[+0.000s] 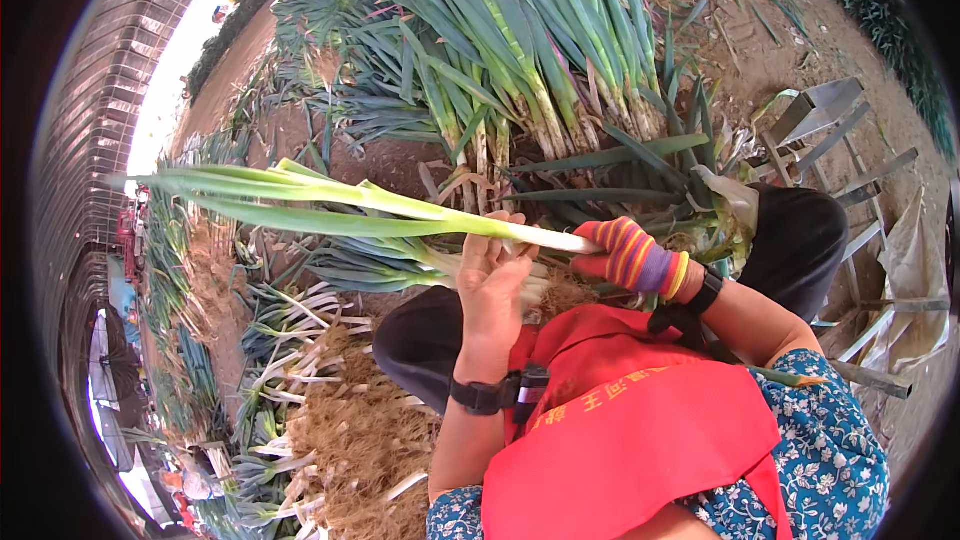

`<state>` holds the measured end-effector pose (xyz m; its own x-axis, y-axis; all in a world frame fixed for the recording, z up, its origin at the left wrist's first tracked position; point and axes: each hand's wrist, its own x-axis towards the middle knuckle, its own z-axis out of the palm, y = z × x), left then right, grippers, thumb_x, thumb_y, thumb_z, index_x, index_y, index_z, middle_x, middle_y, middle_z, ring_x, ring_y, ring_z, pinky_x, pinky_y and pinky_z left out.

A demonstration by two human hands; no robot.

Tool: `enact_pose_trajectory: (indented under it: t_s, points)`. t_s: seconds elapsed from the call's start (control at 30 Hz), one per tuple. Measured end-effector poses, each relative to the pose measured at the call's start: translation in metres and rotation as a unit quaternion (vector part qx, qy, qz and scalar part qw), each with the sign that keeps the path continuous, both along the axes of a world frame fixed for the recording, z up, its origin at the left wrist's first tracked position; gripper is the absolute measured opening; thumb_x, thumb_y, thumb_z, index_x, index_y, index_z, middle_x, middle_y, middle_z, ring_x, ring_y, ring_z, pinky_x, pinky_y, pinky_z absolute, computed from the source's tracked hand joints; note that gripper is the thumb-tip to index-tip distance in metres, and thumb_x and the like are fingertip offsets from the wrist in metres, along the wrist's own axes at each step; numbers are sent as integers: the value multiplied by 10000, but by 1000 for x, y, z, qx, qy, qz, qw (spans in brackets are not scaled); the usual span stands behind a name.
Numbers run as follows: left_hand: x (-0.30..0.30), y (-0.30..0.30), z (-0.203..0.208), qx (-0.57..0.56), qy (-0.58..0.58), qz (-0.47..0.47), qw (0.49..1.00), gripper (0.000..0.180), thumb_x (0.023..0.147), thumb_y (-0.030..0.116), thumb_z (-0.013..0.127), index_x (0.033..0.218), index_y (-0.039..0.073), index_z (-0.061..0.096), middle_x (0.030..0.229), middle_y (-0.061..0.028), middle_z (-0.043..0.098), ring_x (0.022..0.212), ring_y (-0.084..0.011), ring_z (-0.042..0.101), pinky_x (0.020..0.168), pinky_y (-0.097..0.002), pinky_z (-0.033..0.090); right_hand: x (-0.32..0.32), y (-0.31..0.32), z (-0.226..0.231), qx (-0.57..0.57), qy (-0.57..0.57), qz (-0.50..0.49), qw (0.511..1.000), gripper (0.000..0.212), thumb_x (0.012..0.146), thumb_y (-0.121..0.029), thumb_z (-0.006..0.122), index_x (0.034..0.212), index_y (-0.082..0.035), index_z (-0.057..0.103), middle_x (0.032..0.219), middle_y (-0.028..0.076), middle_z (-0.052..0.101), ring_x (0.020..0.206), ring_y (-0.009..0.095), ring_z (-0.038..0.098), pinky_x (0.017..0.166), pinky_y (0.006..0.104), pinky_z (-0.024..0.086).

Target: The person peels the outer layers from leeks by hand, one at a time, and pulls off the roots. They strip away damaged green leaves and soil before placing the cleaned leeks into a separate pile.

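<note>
Green-and-white onion stalk [445, 224], one, leafy: carried crosswise above the sitter's lap, white base to the right, leaf tips reaching out to the left. Left grip [487, 295], a bare hand: palm up, narrow, fingers about the stem just below where the leaves part, presumably to bear the weight of the long, limp top. Right grip [635, 258], in a striped knit glove: closed on the white base, likely to anchor that end; its fingertips are hidden. Black wrist straps, two. Red apron [640, 400], spread over the lap, probably against soil. Large onion heap [520, 50], on the ground beyond the knees, leaves pointing toward the ground's far edge, bases nearer. Smaller bundle [380, 265], directly beneath the held leaves, partly masked by them. Row of onions [290, 340], along the ground's left side, with matted brown roots [360, 440] turned toward the person. Metal frame [815, 115], on the ground's right side, beside the right knee, limiting elbow room there. Left knee [415, 340]: between lap and root mat, an obstacle to low reaching.
</note>
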<state>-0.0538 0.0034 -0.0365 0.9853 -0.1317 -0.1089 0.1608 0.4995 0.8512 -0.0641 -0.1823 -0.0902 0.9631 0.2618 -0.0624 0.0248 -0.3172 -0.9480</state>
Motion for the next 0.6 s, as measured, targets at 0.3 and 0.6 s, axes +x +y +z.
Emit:
enact_pose_trajectory:
  t_s: [0.3,0.6]
  points:
    - [9,21,10,137,12,-36,990,55,842,16,564,886,-11,544,642,-54,522,519,-126,477,533,-282,422,-6,10,16,27,53,44,997,259,763,-159,662,973,-13,619,662,118,591,609,164,575,576,335,455]
    - [2,24,15,10,59,-52,997,98,791,-29,554,888,-17,557,604,-103,571,433,-163,491,473,-311,423,-15,2,31,247,287,146,914,187,758,-121,655,911,-15,641,663,-32,570,540,22,479,473,182,368]
